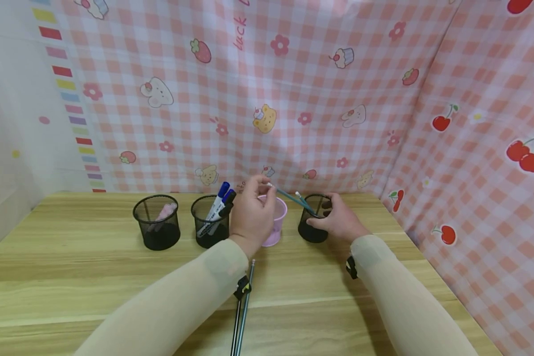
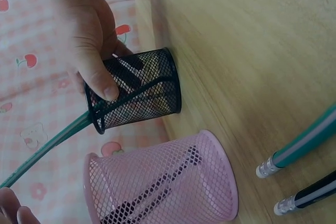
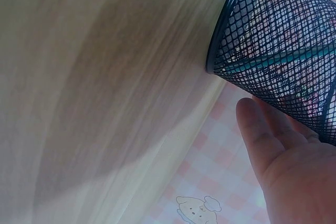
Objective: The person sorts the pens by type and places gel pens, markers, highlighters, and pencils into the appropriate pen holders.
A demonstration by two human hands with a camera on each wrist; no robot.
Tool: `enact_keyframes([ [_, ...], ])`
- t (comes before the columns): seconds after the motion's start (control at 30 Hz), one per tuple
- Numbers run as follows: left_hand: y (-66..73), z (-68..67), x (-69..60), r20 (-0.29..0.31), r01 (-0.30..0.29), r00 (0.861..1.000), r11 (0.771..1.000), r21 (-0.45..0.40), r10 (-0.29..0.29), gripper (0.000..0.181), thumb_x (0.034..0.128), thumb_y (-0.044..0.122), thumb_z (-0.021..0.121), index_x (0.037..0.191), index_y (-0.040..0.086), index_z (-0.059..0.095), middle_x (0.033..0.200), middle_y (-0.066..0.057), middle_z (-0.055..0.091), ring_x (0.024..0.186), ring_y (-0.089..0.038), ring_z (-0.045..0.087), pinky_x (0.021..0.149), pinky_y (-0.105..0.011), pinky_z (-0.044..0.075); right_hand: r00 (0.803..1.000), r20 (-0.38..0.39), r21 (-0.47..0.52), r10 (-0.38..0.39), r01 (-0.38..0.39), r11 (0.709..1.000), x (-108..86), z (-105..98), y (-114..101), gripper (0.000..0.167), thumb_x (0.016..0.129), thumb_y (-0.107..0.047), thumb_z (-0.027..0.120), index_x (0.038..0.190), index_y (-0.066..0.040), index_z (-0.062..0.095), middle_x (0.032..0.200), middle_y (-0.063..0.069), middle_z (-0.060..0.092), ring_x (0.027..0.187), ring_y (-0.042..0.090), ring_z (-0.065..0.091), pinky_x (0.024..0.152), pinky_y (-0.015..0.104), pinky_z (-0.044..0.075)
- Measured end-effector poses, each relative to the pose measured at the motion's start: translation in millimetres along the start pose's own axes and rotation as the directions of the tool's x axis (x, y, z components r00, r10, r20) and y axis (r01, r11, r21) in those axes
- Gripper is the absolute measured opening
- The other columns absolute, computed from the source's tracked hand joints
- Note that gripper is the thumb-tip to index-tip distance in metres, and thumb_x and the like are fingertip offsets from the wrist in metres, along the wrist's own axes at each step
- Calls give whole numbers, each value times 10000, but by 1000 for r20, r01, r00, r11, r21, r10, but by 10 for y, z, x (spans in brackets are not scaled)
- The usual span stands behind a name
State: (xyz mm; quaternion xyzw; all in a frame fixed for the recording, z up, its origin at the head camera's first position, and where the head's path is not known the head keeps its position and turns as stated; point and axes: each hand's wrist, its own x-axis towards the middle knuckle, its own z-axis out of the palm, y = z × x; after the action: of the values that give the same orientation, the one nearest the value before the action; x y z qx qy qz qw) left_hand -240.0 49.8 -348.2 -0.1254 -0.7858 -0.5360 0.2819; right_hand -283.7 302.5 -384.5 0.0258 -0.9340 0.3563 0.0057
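Observation:
My left hand [image 1: 254, 212] pinches the eraser end of a green pencil [image 1: 287, 195], which slants down into a black mesh pen holder [image 1: 309, 230]. My right hand [image 1: 341, 220] grips that holder from its right side, thumb in front near the rim. A second pencil [image 1: 297, 194] stands in the same holder, its eraser end showing above the rim. Partly hidden behind my left hand is a pink mesh pen holder [image 1: 277, 225]. Dark slender shapes show through the pink mesh in the left wrist view.
Left of my hands, a black mesh holder [image 1: 206, 242] carries several markers [image 1: 215, 207]. Farther left, another black mesh holder [image 1: 160, 240] contains something pink [image 1: 166, 211]. Two pencils, one green [image 1: 244, 316] and one black [image 1: 236, 321], lie near my left forearm. A checked cloth [image 1: 249, 79] hangs behind.

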Motion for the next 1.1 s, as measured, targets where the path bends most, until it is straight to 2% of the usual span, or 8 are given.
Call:
enact_keyframes([
  [0.13, -10, 26, -7, 3, -3, 1000, 1000, -10, 3, 176, 1040, 195, 651, 1196, 114, 651, 1047, -70, 804, 942, -240, 792, 803, -411, 641, 1000, 5, -2, 4, -4, 1000, 2, 6, 12, 965, 893, -416, 836, 1597, -75, 272, 1510, 230, 505, 1417, 424, 506, 1142, 579, 457],
  [0.33, 4, 39, -29, 58, 43, 997, 999, -17, -42, 180, 1064, 223, 625, 1215, 129, 648, 1091, -74, 779, 983, -230, 777, 846, -396, 633, 1000, 13, 1, 13, -13, 1000, -2, 5, 16, 965, 904, -416, 828, 1608, -84, 258, 1529, 224, 488, 1427, 427, 491, 1145, 588, 452],
  [0.87, -1, 77, -23, 146, 85, 985, 993, 78, -96, 243, 1084, 339, 589, 1192, 168, 724, 1122, -18, 805, 1096, -219, 759, 955, -432, 606, 1000, 0, -9, 10, -10, 1000, 4, 10, 11, 987, 892, -428, 838, 1614, -77, 262, 1550, 229, 470, 1420, 434, 489, 1151, 590, 442],
  [1.1, -12, 104, -13, 161, 86, 981, 989, 117, -104, 260, 1076, 348, 594, 1190, 174, 749, 1140, -14, 804, 1082, -219, 756, 933, -441, 597, 1000, 7, 0, 7, -7, 1000, 0, 3, 8, 1001, 885, -455, 840, 1610, -77, 263, 1546, 224, 473, 1413, 433, 495, 1145, 588, 447],
])
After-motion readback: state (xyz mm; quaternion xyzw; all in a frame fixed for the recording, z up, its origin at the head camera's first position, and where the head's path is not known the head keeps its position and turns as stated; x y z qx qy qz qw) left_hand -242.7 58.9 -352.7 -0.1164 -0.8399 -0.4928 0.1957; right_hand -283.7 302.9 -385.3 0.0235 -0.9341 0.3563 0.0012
